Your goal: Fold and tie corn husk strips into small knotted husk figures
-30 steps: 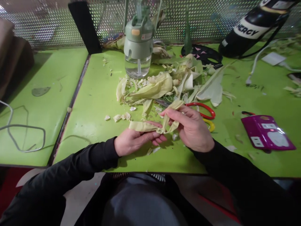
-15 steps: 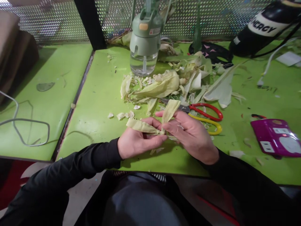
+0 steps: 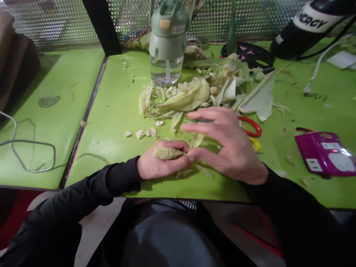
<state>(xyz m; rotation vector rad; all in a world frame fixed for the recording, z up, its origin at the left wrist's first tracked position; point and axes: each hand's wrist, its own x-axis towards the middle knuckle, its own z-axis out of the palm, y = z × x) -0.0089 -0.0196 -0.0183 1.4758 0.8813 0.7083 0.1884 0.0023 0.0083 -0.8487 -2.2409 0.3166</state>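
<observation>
My left hand rests on the green table near its front edge, fingers closed on a pale folded corn husk strip. My right hand hovers just right of it, upper fingers stretched out and spread. Its thumb and lowest finger meet the strip's right end, where a second bit of husk hangs. A pile of husks lies beyond the hands. Red and yellow handled scissors are partly hidden behind my right hand.
A green-lidded water bottle stands at the back, before a perforated metal screen. A purple power strip sits at right, a black bottle at back right. A grey cable loops on the left table. Husk scraps lie scattered.
The husk strip has been folded shorter in my left hand. My right hand's upper fingers have spread open and lifted, covering more of the scissors.
</observation>
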